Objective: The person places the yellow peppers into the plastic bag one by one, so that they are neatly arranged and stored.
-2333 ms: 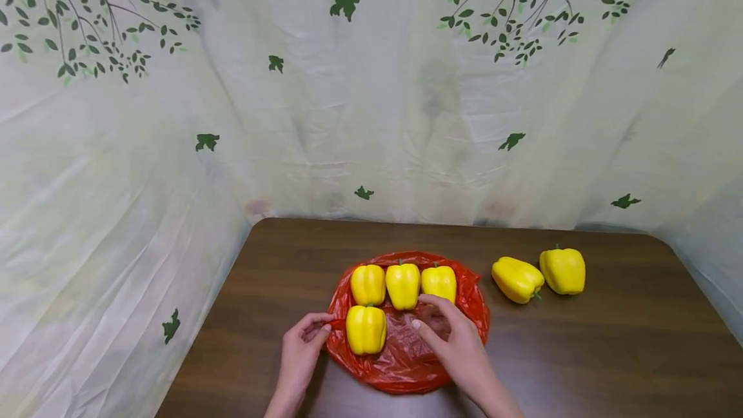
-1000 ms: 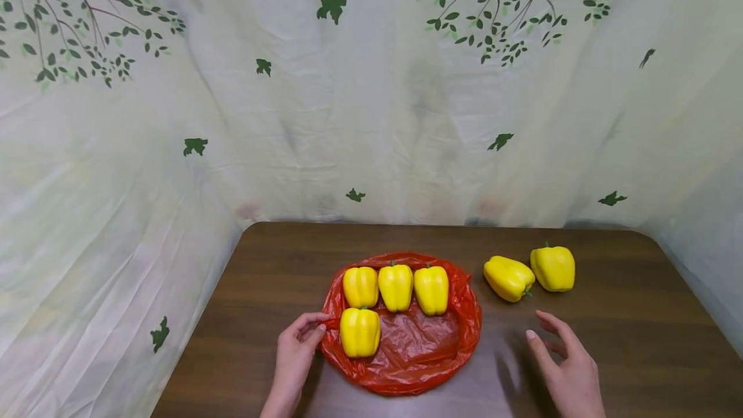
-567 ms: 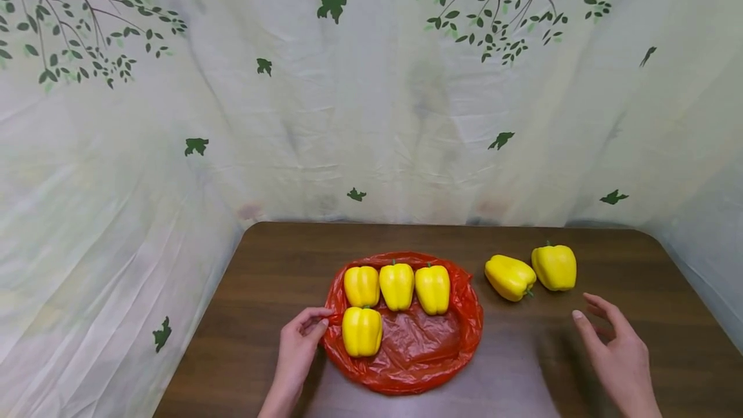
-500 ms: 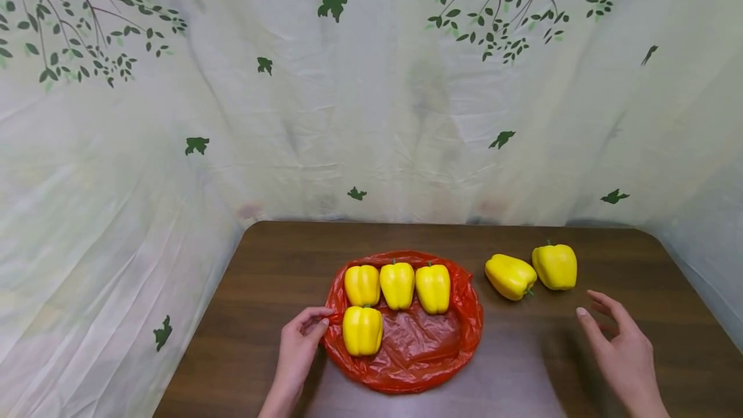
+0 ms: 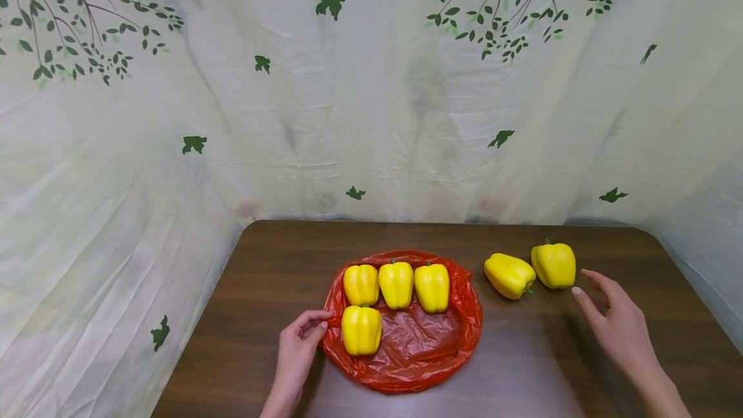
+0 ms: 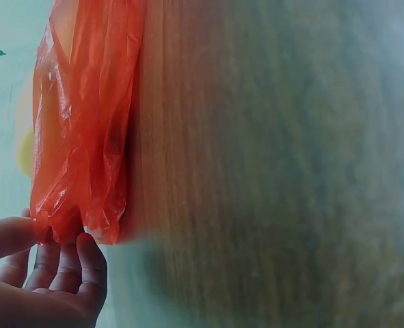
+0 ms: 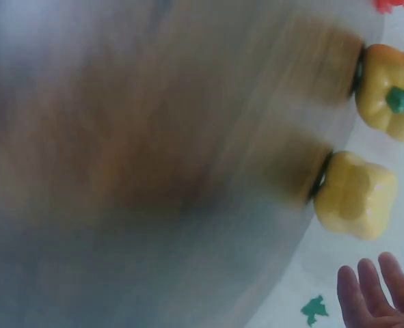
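A red plastic bag (image 5: 415, 363) lies spread in a round shape on the table, its edge gathered up. Inside it, three yellow bell peppers (image 5: 396, 285) stand in a back row, and another yellow bell pepper (image 5: 362, 331) sits in front at the left. My left hand (image 5: 297, 347) pinches the bag's left edge between thumb and fingers; the left wrist view shows the crumpled red film at the fingertips. My right hand (image 5: 618, 321) has its fingers spread, just right of an upright yellow bell pepper (image 5: 553, 266), apart from it and holding nothing.
A second loose yellow bell pepper (image 5: 509, 276) lies on its side between the bag and the upright one. The dark wooden table (image 5: 290, 250) ends at a pale fabric backdrop (image 5: 395, 115) printed with leaves and branches.
My right hand has moved from over the bag to the right, then up beside the loose peppers. The left hand has kept its pinch on the bag's edge. The peppers stay in place.
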`<action>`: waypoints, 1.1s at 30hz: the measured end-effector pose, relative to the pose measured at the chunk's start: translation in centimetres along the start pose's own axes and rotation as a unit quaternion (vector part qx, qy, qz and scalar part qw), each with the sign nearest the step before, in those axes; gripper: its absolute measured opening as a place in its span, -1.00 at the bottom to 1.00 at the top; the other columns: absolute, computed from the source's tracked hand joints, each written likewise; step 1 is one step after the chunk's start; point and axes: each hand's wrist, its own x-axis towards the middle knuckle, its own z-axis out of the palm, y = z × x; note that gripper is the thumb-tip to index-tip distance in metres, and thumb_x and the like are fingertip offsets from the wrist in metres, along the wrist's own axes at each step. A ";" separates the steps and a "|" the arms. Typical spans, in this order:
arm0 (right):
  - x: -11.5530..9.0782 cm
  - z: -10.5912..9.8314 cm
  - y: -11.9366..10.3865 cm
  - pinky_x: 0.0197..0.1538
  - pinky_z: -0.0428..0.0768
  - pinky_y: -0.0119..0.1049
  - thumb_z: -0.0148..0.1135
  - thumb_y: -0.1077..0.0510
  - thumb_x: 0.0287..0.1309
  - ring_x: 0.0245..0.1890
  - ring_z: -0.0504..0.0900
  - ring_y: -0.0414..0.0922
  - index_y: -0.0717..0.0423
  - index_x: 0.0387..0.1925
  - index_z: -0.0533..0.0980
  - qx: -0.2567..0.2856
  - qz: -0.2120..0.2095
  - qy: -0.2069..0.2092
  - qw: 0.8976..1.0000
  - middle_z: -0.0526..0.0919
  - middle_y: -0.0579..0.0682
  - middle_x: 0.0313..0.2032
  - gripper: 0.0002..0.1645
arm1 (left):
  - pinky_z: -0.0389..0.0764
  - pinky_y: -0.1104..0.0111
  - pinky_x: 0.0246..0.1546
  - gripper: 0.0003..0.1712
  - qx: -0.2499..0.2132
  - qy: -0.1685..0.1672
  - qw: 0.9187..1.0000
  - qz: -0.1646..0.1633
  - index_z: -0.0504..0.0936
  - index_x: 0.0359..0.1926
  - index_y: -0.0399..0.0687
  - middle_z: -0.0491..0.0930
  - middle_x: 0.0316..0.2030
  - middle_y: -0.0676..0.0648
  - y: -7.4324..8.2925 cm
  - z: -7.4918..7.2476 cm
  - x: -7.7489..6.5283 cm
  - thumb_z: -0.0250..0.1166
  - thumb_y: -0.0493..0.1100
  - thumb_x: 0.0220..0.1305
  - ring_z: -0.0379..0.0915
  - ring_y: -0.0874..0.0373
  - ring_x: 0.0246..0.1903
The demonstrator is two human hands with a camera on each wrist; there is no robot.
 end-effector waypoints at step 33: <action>6.5 -0.2 1.5 0.11 0.21 0.46 -0.23 -0.26 0.47 0.20 0.17 0.55 0.51 0.43 -0.15 0.003 0.075 -0.189 0.979 -0.01 0.62 0.33 -0.01 | 0.58 0.45 -0.29 -0.79 -0.013 0.018 1.000 -0.001 0.67 -0.05 -0.31 0.64 -0.13 -0.20 0.0 -0.2 -0.7 0.21 -0.40 0.33 0.58 0.13 -0.26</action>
